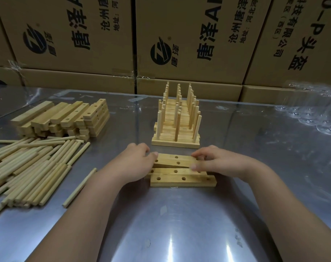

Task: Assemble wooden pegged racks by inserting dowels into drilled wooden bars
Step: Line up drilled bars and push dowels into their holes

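Several drilled wooden bars (pixel 179 171) lie side by side on the metal table in front of me, each with three holes. My left hand (pixel 136 163) grips the left ends of the rear bars. My right hand (pixel 215 161) grips their right ends, thumb on the near side. One rear bar (pixel 175 161) sits tilted between my hands. The nearest bar (pixel 183 180) lies flat and untouched. Behind them stands a row of finished pegged racks (pixel 177 125) with upright dowels.
A pile of loose dowels (pixel 28 167) covers the table's left side, with one stray dowel (pixel 79 188) nearer me. A stack of drilled bars (pixel 66 118) sits at the back left. Printed cardboard boxes (pixel 160 44) wall the rear. Clear plastic (pixel 312 110) lies at the right.
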